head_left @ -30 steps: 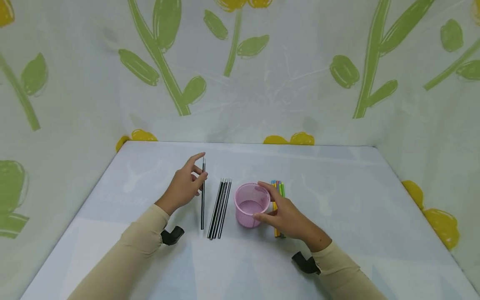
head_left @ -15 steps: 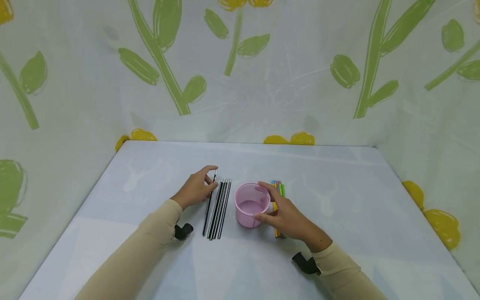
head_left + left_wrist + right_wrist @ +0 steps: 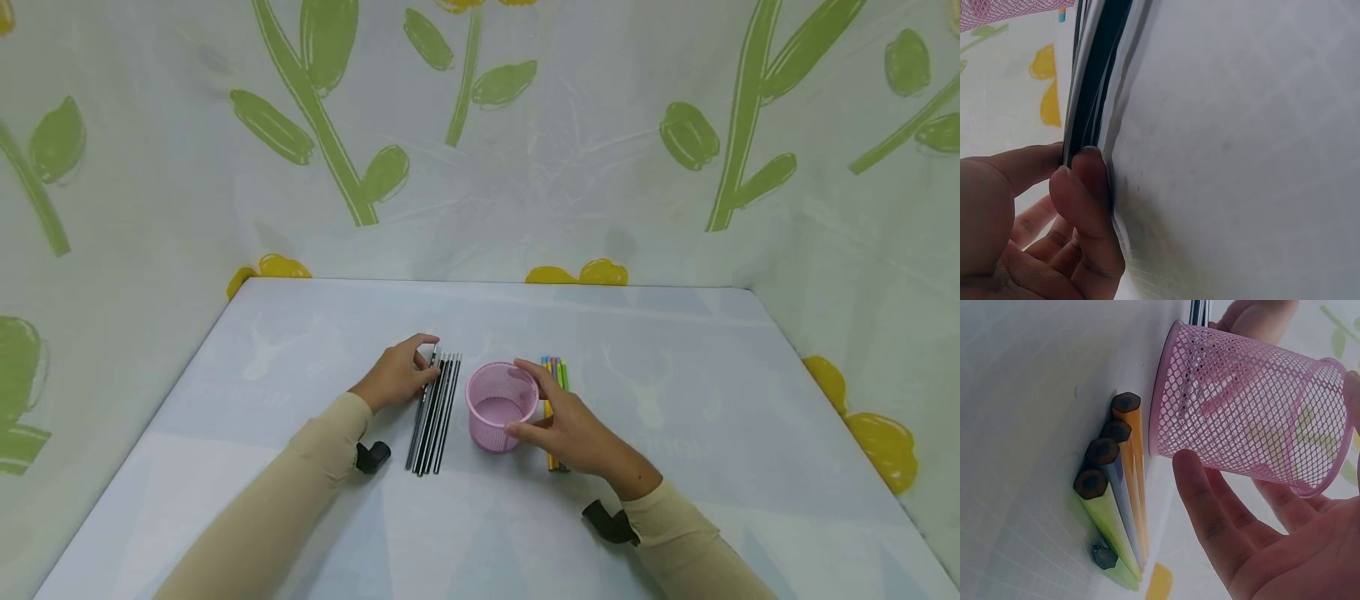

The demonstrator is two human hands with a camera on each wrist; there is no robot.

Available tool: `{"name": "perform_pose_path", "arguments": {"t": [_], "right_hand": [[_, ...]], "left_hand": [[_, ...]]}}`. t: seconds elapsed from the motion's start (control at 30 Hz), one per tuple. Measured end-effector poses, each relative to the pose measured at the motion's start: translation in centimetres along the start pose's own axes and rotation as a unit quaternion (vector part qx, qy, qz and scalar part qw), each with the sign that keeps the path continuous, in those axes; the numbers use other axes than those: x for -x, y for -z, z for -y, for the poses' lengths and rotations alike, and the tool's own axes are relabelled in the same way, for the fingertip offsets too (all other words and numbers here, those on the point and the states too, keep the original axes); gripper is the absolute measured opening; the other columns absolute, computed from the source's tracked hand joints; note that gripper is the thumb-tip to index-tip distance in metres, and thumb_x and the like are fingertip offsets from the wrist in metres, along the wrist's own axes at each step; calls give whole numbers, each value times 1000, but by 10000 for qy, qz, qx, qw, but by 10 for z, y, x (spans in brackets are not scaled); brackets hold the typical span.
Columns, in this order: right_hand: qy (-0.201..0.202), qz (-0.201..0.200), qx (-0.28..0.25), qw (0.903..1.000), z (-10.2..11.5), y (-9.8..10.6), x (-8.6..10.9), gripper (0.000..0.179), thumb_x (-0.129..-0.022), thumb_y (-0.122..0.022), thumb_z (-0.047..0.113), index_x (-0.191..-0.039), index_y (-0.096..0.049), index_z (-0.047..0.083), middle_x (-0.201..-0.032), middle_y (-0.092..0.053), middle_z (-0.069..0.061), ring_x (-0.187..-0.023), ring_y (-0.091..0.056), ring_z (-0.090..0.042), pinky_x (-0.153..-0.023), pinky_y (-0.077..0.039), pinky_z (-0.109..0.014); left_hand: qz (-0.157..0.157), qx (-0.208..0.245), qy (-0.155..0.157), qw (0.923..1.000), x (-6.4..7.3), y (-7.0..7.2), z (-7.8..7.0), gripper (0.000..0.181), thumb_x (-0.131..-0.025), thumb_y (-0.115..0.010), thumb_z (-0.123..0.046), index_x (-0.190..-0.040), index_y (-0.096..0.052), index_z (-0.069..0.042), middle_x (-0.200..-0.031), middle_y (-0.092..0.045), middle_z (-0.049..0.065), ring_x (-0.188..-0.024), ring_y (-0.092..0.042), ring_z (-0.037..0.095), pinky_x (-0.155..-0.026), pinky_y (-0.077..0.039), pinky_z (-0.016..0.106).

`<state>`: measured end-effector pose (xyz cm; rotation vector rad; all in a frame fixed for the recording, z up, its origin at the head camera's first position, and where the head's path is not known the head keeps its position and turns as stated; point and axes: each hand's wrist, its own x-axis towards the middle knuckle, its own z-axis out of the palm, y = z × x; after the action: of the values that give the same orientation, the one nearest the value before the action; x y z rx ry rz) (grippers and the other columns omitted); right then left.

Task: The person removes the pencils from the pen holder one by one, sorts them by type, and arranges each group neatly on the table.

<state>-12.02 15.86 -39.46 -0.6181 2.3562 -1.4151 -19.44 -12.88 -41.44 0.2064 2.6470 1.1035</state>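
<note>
In the head view, my left hand (image 3: 397, 373) pinches the far end of a slim dark pencil (image 3: 415, 437) at the left side of a row of similar dark pencils (image 3: 437, 429). The left wrist view has the thumb and fingertips close around the end of the dark pencil (image 3: 1088, 94), against the table. My right hand (image 3: 573, 429) holds a pink mesh pen holder (image 3: 492, 436) by its right side, thumb near and fingers at the far rim. The pen holder (image 3: 1241, 406) stands upright on the table.
Several coloured pencils (image 3: 1110, 494), orange, grey-violet and green, lie just right of the pen holder, partly hidden under my right hand in the head view. The white table (image 3: 712, 467) meets a leaf-patterned wall covering (image 3: 570, 192) at the back and sides.
My left hand has carried the dark pencil rightward and down, laying it along the left side of the row. My right hand and the pen holder have stayed put.
</note>
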Motion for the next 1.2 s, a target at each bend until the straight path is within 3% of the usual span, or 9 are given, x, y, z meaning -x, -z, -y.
{"name": "perform_pose_path", "arguments": {"t": [0.7,1.2], "right_hand": [[-11,-25,-4,10000,-3,0,-1,88,-90,-76,34,-157,-20,25,-147,-46,-16,-98,-72,-24,-85,-59,-31],[26,-7,51,10000,-2,0,-1,88,-90,-75,34,-158,-19,23,-149,-44,-14,-100,-71,-26,-85,-59,-30]], "left_hand": [[-20,-179,-69,9998,-7,-3,2,61,-92,-73,-18,-147,-46,-10,-102,-68,9,-67,-64,12,-63,-52,26],[-28,-245,-110,9996,-5,-2,3,60,-92,-73,-18,-146,-47,-9,-101,-68,9,-68,-63,11,-63,-51,26]]}}
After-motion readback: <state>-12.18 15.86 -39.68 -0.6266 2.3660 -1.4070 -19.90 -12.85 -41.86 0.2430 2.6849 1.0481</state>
